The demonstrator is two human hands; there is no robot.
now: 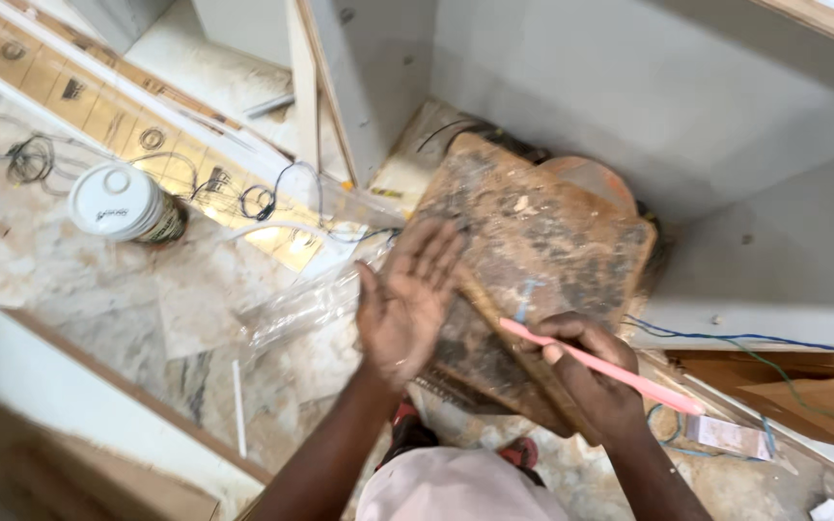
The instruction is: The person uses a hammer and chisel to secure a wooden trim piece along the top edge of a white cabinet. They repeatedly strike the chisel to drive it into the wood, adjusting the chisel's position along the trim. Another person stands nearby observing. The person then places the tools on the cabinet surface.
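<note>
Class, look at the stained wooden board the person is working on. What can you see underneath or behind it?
Behind the stained wooden board, an orange rounded object peeks out at its far edge, with dark cable beside it. Most of that object is covered, so what it is, and what supports the board, cannot be seen.

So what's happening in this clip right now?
A person stands over a worn, stained wooden board that sits on the floor against grey cabinet panels. The right hand holds a pink pencil-like stick with its tip at the board's surface. The left hand is open, palm up, at the board's left edge. Crumpled clear plastic, tangled wires and a white lidded tub lie on the marble-patterned floor to the left.
</note>
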